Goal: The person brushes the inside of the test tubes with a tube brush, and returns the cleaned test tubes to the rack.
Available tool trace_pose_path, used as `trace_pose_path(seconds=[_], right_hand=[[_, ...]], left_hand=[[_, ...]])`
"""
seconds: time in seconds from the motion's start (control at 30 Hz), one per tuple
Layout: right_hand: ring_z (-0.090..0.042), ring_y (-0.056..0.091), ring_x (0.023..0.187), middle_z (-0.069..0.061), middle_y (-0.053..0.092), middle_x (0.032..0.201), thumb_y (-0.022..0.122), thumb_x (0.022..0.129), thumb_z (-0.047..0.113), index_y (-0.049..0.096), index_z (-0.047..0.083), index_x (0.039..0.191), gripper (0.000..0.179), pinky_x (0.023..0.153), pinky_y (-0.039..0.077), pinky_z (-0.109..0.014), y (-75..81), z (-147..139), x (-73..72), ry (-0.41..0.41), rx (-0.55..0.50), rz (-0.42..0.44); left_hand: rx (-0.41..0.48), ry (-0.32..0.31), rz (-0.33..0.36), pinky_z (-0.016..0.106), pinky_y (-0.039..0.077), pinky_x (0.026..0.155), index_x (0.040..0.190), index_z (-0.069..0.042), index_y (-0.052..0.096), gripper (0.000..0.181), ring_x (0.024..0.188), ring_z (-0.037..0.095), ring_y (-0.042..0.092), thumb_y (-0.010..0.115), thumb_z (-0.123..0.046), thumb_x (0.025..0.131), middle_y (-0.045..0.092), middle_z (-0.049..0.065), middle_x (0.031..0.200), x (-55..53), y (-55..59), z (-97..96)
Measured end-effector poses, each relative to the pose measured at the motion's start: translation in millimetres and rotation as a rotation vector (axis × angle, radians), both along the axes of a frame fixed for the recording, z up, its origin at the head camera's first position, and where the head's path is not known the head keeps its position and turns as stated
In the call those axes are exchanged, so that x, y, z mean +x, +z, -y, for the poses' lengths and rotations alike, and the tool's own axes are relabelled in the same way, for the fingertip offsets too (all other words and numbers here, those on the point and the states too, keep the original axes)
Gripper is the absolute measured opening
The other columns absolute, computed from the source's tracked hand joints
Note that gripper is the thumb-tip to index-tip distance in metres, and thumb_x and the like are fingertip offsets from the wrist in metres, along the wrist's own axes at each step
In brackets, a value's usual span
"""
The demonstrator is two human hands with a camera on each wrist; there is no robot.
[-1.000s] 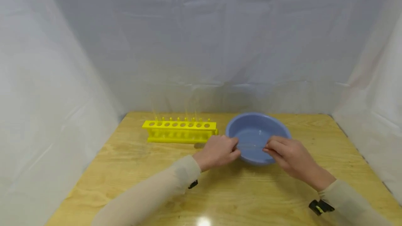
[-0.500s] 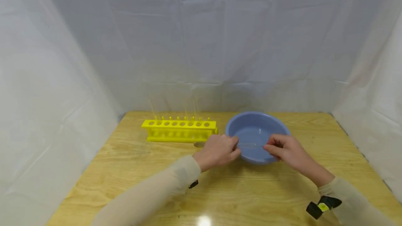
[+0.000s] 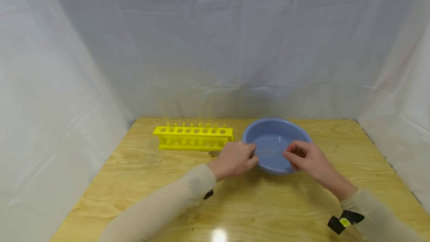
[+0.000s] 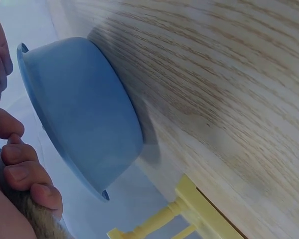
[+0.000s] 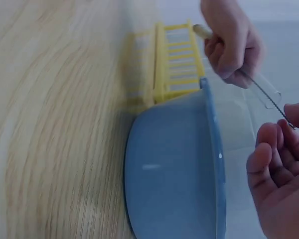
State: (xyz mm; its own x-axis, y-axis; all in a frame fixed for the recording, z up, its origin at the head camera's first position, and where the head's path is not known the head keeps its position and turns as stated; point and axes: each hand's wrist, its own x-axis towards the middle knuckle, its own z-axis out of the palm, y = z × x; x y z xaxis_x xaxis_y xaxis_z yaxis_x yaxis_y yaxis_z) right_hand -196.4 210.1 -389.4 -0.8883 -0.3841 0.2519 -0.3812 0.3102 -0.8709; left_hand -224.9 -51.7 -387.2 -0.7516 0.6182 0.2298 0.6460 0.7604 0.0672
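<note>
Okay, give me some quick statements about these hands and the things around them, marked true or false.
1. The yellow rack stands left of the blue basin. True.
2. The basin is upside down. False: its open side faces up.
3. A twisted wire runs between the left hand and the right hand. True.
4. The right hand grips the basin's rim. False: it pinches the wire.
5. The left hand is empty. False: it grips a clear tube.

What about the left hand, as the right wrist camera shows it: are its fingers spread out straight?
No, the left hand has its fingers curled round a clear tube.
</note>
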Motion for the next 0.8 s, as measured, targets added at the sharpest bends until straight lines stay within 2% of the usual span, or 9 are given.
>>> trace_pose_path(seconds=[0.07, 0.2, 0.27, 0.33, 0.37, 0.47, 0.6, 0.7, 0.8], right_hand=[[-0.016, 0.058, 0.061, 0.001, 0.061, 0.076, 0.070, 0.095, 0.013, 0.065, 0.007, 0.101, 0.010, 0.055, 0.049, -0.029, -3.7, 2, 0.8, -0.029, 0.063, -0.187], [-0.002, 0.057, 0.067, 0.008, 0.061, 0.084, 0.078, 0.082, -0.002, 0.066, 0.013, 0.105, 0.030, 0.060, 0.048, -0.018, -8.8, 3, -1.7, -0.058, 0.170, -0.526], [0.001, 0.055, 0.069, 0.008, 0.061, 0.086, 0.078, 0.083, 0.000, 0.066, 0.011, 0.102, 0.026, 0.062, 0.045, -0.014, -10.1, 3, -3.6, -0.050, 0.202, -0.651], [0.000, 0.054, 0.071, 0.007, 0.062, 0.088, 0.074, 0.091, 0.012, 0.067, 0.010, 0.099, 0.011, 0.065, 0.045, -0.013, -10.5, 3, -5.3, -0.042, 0.225, -0.752], [0.000, 0.055, 0.072, 0.005, 0.063, 0.089, 0.070, 0.095, 0.018, 0.067, 0.009, 0.098, 0.010, 0.065, 0.046, -0.013, -10.2, 3, -5.9, -0.036, 0.235, -0.807], [-0.004, 0.060, 0.074, 0.003, 0.065, 0.092, 0.053, 0.104, 0.034, 0.069, 0.008, 0.096, 0.032, 0.067, 0.049, -0.015, -9.5, 3, -7.2, -0.033, 0.257, -0.953], [-0.010, 0.062, 0.072, -0.002, 0.066, 0.090, 0.047, 0.107, 0.030, 0.070, 0.004, 0.094, 0.037, 0.064, 0.052, -0.021, -8.6, 4, -8.4, -0.048, 0.289, -1.128], [-0.015, 0.064, 0.071, -0.006, 0.067, 0.088, 0.047, 0.108, 0.026, 0.070, 0.001, 0.093, 0.037, 0.063, 0.054, -0.026, -8.4, 4, -9.1, -0.045, 0.307, -1.210], [-0.019, 0.066, 0.072, -0.008, 0.068, 0.087, 0.046, 0.108, 0.025, 0.070, 0.000, 0.092, 0.038, 0.063, 0.056, -0.031, -7.9, 3, -9.6, -0.039, 0.322, -1.254]], left_hand=[[0.005, 0.005, 0.005, 0.024, 0.031, 0.044, 0.074, -0.022, 0.046, 0.026, 0.047, 0.006, 0.040, 0.054, -0.030, 0.097, 0.045, -0.008, 0.056, -0.2, 0.5, 1.2], [0.009, 0.011, 0.019, 0.023, 0.032, 0.044, 0.073, -0.021, 0.047, 0.026, 0.047, 0.006, 0.041, 0.055, -0.030, 0.097, 0.046, -0.008, 0.056, 0.9, 2.0, 3.3], [0.010, 0.011, 0.028, 0.023, 0.032, 0.043, 0.073, -0.021, 0.047, 0.026, 0.047, 0.005, 0.040, 0.054, -0.029, 0.097, 0.046, -0.008, 0.056, 1.7, 2.3, 4.0], [0.010, 0.011, 0.036, 0.023, 0.032, 0.043, 0.073, -0.021, 0.047, 0.026, 0.046, 0.005, 0.040, 0.054, -0.029, 0.097, 0.046, -0.008, 0.056, 1.9, 2.0, 4.0], [0.011, 0.011, 0.038, 0.023, 0.031, 0.043, 0.073, -0.021, 0.047, 0.026, 0.046, 0.005, 0.040, 0.054, -0.029, 0.097, 0.046, -0.008, 0.056, 1.9, 1.8, 4.0], [0.015, 0.013, 0.046, 0.023, 0.031, 0.042, 0.073, -0.021, 0.048, 0.027, 0.046, 0.005, 0.040, 0.054, -0.029, 0.097, 0.047, -0.008, 0.056, 1.8, 1.2, 3.7], [0.018, 0.013, 0.041, 0.024, 0.032, 0.042, 0.072, -0.022, 0.048, 0.027, 0.046, 0.006, 0.041, 0.054, -0.030, 0.097, 0.047, -0.008, 0.055, 1.8, 0.9, 3.1], [0.016, 0.006, 0.030, 0.023, 0.031, 0.042, 0.072, -0.022, 0.048, 0.027, 0.046, 0.006, 0.041, 0.054, -0.030, 0.097, 0.047, -0.008, 0.055, 1.8, 0.7, 2.6], [0.024, -0.002, 0.022, 0.023, 0.030, 0.041, 0.072, -0.022, 0.048, 0.027, 0.045, 0.005, 0.041, 0.055, -0.030, 0.097, 0.047, -0.008, 0.055, 2.1, 1.2, 2.5]])
